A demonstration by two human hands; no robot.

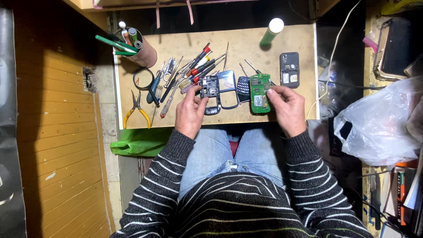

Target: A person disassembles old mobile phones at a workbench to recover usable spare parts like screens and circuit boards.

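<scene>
My left hand (190, 111) rests on the wooden board (246, 44), its fingers on a black phone frame (209, 90). My right hand (287, 107) pinches the right edge of a green circuit board (259, 93) lying flat. Between them sit a clear front bezel (228, 88) and a dark keypad (243, 86). A black phone body (289, 69), open at the back, lies at the far right of the board.
Several screwdrivers (194, 72), tweezers, a magnifier ring (143, 79) and yellow-handled pliers (136, 110) lie on the left. A tool cup (139, 48) stands at the back left, a green tube (270, 31) at the back. A white plastic bag (379, 123) is on the right.
</scene>
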